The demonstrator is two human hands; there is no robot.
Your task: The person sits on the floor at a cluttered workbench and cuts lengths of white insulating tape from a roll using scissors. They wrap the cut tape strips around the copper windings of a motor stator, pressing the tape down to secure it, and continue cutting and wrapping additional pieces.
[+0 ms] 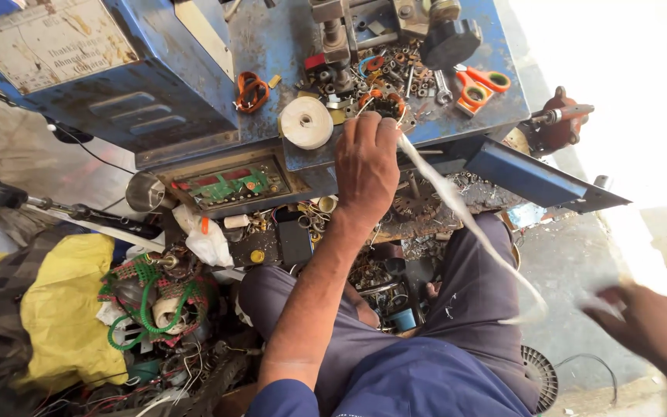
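My left hand reaches up onto the blue metal bench top, its fingers closed over a small wound coil with copper wire and orange insulation. A long white strip runs from under those fingers down and to the right across my lap. At the lower right my right hand is blurred, with its fingers closed at the far end of the strip. A roll of white tape lies just left of my left hand.
Orange-handled scissors, a spanner, nuts and small parts litter the bench. An orange coil lies to the left. A green circuit board sits in an open panel below. Wires, a green-corded part and yellow cloth crowd the floor.
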